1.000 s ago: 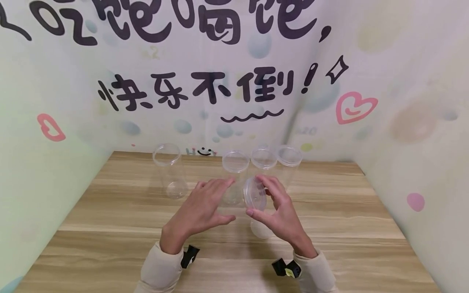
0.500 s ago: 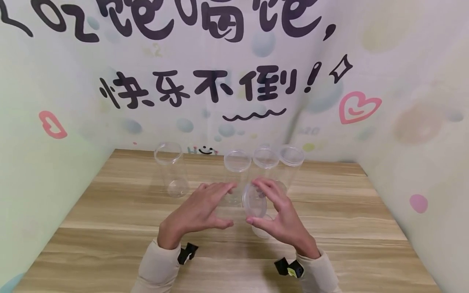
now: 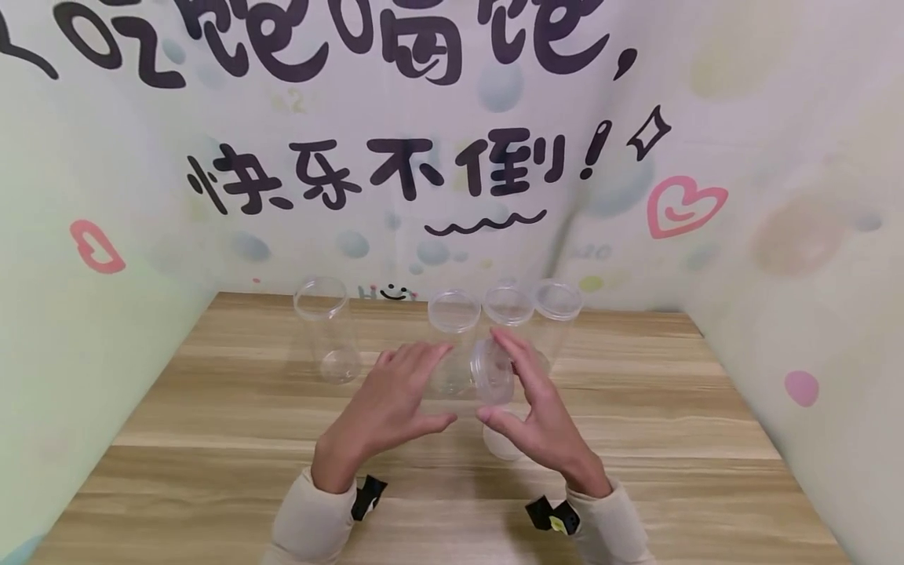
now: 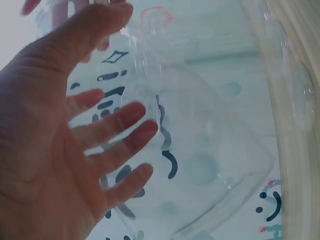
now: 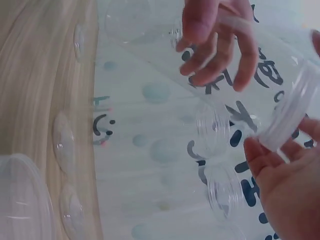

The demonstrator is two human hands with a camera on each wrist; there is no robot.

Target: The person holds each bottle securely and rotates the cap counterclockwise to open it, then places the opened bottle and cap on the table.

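Note:
A clear cylindrical jar (image 4: 220,185) is held sideways between the hands; its outline shows best in the wrist views and is faint in the head view. My left hand (image 3: 388,400) holds it round the body, fingers and thumb spread wide. At the jar's right end sits a clear round lid (image 3: 492,373), tipped on edge. Around this lid curve the fingers and thumb of my right hand (image 3: 544,416). In the right wrist view some fingertips touch the lid's rim (image 5: 290,112), while the head view shows a small gap at the thumb.
Behind the hands stand clear jars: one at the left (image 3: 325,337) with an open-looking top, and three more, the nearest (image 3: 454,314) at the middle. Another round clear lid (image 3: 503,441) lies on the wooden table (image 3: 212,455) under my right hand. A printed wall backs the table.
The right hand's fingers and thumb closed on the lid's rim earlier, shifted around it, and now stand spread wider. The left hand and the standing jars have barely moved.

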